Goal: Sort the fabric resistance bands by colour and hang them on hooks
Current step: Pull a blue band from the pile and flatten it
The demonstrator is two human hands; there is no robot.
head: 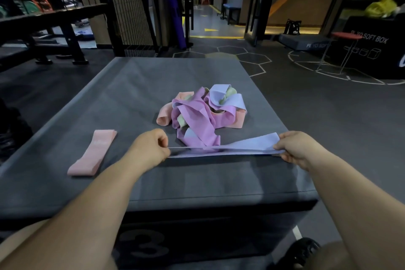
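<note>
A lavender-blue fabric band (pixel 247 147) is stretched flat between my two hands, just in front of the pile. My left hand (pixel 151 148) pinches its left end and my right hand (pixel 293 149) grips its right end. Behind it lies a tangled pile of bands (pixel 201 114) in purple, peach-pink, pale green and lavender-blue. One peach-pink band (pixel 93 152) lies flat by itself at the left of the grey plyo box top (pixel 131 98). No hooks are in view.
A black wire grid panel (pixel 129 4) and weight benches stand at the back left. Dark plyo boxes and a red stool (pixel 346 36) are at the right. A corridor with a person opens straight ahead. My shoe (pixel 300 252) shows at the bottom right.
</note>
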